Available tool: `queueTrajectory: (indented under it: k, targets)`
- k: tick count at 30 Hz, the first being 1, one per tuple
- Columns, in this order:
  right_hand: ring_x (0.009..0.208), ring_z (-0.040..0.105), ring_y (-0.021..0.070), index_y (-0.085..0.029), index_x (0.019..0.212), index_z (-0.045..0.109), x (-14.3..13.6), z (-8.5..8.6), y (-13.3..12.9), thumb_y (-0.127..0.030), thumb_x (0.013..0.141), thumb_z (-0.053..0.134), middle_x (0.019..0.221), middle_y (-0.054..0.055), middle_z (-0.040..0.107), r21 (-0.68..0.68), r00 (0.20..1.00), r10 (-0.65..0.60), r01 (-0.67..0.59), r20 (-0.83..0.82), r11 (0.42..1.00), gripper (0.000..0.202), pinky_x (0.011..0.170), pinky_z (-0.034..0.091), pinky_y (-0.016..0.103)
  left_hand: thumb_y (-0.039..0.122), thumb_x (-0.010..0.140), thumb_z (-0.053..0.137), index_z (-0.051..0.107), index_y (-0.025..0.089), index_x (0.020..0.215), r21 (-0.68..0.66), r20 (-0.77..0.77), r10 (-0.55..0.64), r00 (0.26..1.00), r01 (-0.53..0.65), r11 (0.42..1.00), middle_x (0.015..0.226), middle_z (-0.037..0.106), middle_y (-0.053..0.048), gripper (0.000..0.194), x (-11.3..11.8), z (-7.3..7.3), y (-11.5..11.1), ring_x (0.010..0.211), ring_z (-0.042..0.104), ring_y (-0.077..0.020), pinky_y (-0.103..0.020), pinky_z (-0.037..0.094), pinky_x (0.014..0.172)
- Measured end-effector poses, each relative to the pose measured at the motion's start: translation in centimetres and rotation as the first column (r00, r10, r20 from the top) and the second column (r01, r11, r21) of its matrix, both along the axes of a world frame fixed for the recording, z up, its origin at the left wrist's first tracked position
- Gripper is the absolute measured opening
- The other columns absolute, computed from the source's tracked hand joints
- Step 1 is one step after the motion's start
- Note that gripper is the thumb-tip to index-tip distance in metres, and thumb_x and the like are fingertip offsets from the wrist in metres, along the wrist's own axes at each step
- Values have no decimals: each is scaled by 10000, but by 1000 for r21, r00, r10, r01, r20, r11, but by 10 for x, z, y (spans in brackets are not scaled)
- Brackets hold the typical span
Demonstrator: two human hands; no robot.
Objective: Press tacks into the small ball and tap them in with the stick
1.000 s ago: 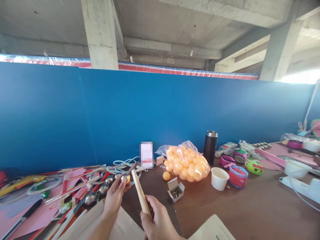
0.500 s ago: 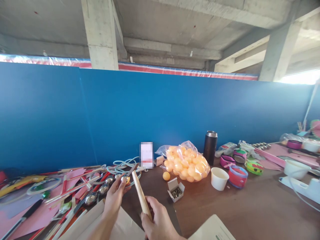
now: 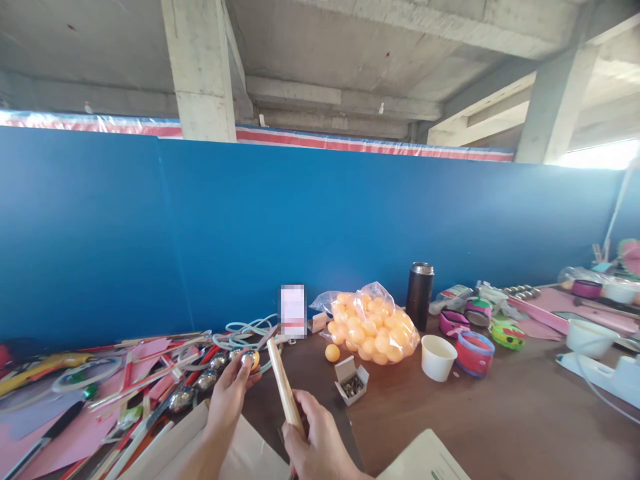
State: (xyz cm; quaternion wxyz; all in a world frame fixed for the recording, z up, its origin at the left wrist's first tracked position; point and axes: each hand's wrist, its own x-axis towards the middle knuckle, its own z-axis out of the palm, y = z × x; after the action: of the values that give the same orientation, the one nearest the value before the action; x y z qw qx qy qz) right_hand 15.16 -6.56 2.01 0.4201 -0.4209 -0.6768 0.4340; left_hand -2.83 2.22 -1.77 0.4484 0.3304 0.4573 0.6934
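Left hand (image 3: pixel 229 390) pinching silver ball (image 3: pixel 247 359) at its finger ends, orange patch (image 3: pixel 257 360) showing beside it. Right hand (image 3: pixel 320 433) clamped round lower wooden handle (image 3: pixel 283 380); upper end sticks out above grip, just right of ball. Contact between them too small to tell.
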Motion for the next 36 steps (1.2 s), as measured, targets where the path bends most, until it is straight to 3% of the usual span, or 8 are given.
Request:
queueTrajectory:
  k: [4, 9, 14, 26, 31, 36]
  targets:
    - [517, 475, 84, -172, 936, 523, 1, -2, 1, -254, 761, 478, 678, -12, 515, 37, 1000, -26, 25, 13, 999, 198, 470, 375, 169, 327, 671, 655, 573, 176, 1103, 19, 19, -15, 1000, 15, 1000, 969, 646, -72, 465, -1, 0, 0, 819, 627, -196, -349, 519, 751]
    - [468, 452, 73, -165, 1012, 493, 0, -2, 1, -291, 787, 452, 678, -14, 509, 13, 999, -25, 26, -40, 1000, 262, 427, 358, 165, 327, 655, 669, 580, 182, 1098, 43, 62, -23, 998, 21, 999, 1009, 635, -76, 474, -2, 0, 1, 826, 630, -199, -349, 528, 745]
    - [467, 452, 75, -168, 969, 507, 0, -2, -1, -269, 779, 455, 669, -16, 513, 13, 1000, 23, -23, -12, 1000, 221, 437, 364, 166, 355, 664, 657, 548, 188, 1148, 72, 5, -61, 998, 61, 996, 1026, 629, -75, 523, -2, -3, -1, 863, 618, -198, -340, 519, 762]
    - [499, 489, 83, -174, 951, 512, 3, 1, 0, -244, 766, 458, 679, -14, 531, 27, 1000, -7, 7, 24, 1000, 205, 469, 392, 176, 364, 659, 658, 562, 205, 1131, 42, -32, -40, 999, 41, 998, 1006, 644, -61, 507, 0, 1, -3, 837, 627, -194, -318, 521, 736]
    - [349, 442, 65, -173, 952, 486, 7, 12, 5, -292, 789, 392, 613, -34, 498, -141, 1000, 2, -2, 0, 990, 222, 296, 309, 146, 362, 674, 645, 586, 222, 1094, 22, -99, -4, 995, 6, 1000, 1016, 639, -57, 446, 2, 3, -2, 808, 634, -194, -310, 531, 697]
    - [351, 476, 68, -157, 740, 472, 17, 23, 13, -229, 692, 415, 697, 16, 565, -408, 997, 37, -60, -66, 911, 103, 279, 349, 158, 359, 680, 640, 588, 201, 1079, 24, -77, 47, 996, -46, 999, 981, 643, -70, 432, -1, -5, 4, 782, 631, -192, -320, 533, 684]
